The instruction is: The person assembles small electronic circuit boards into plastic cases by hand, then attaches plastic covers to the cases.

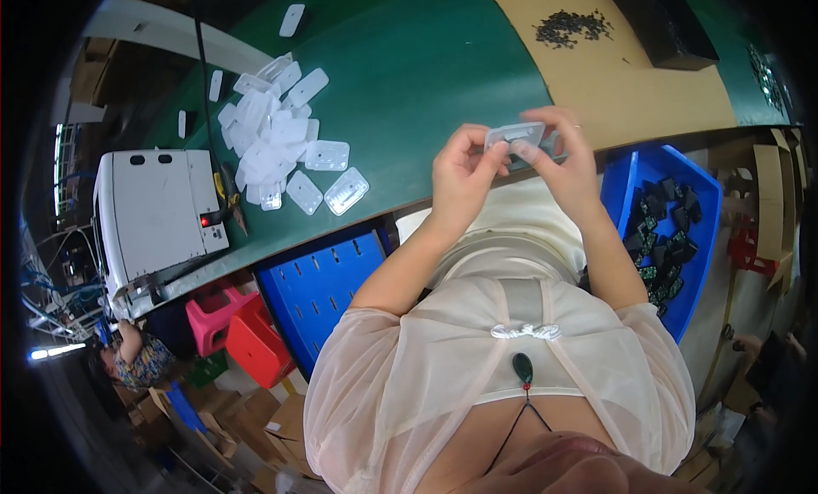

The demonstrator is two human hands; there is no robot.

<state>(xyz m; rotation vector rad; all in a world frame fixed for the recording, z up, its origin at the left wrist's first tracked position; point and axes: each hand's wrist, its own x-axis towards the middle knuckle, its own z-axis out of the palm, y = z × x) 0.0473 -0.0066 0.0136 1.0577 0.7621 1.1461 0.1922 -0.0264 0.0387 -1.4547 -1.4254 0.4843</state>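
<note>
Both my hands meet near the front edge of the green table (443, 85), holding one translucent white plastic cover (515, 135) between them. My left hand (464, 174) pinches its left side, thumb on the near face. On the other side, my right hand (564, 157) grips it with the thumb against the face and the fingers around the far edge. A slot-like recess shows in the cover's middle; finer detail is too small to tell. To the left of my hands lies a loose pile of similar white covers (285, 129), some flat and some overlapping.
Small black screws (573, 28) lie on a cardboard sheet (630, 102), beside a black box (669, 25). A blue bin (703, 264) at the right holds black parts (669, 247). A white machine (158, 217), pliers (228, 196) and stools (258, 340) are at the left. Other people are nearby.
</note>
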